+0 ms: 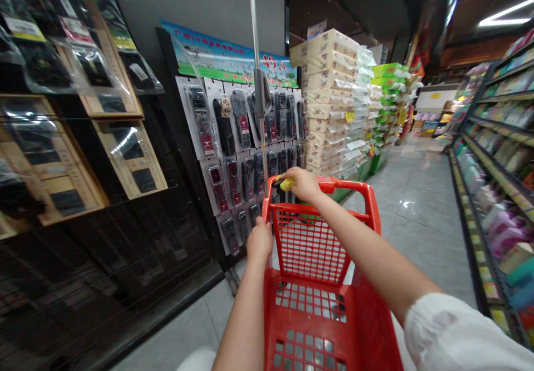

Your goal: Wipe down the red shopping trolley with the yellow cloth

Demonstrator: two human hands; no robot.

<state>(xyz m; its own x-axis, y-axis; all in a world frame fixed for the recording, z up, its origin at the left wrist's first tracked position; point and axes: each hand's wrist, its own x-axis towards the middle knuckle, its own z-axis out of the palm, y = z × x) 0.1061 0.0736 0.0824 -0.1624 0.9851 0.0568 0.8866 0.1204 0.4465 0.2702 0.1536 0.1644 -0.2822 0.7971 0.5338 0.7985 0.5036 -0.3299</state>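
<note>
A red plastic shopping cart (pixel 312 246) stands in front of me, with its basket floor of open grid showing. My left hand (pixel 259 242) is closed on the cart's left rim. At the far left corner of the cart, my right hand (pixel 303 183) is wrapped round a small yellow and black object (pixel 285 184), close to the red handle bar (pixel 350 184). A thin metal pole (pixel 254 20) with a grey clamp (pixel 262 93) rises just beyond that corner.
Packaged belts (pixel 240 118) hang on a display rack at the left, beside boxed goods (pixel 133 157). Stacked cream packs (pixel 327 98) and green packs (pixel 386 95) stand beyond. Shelves (pixel 500 132) line the right side of a grey tiled aisle (pixel 417 193).
</note>
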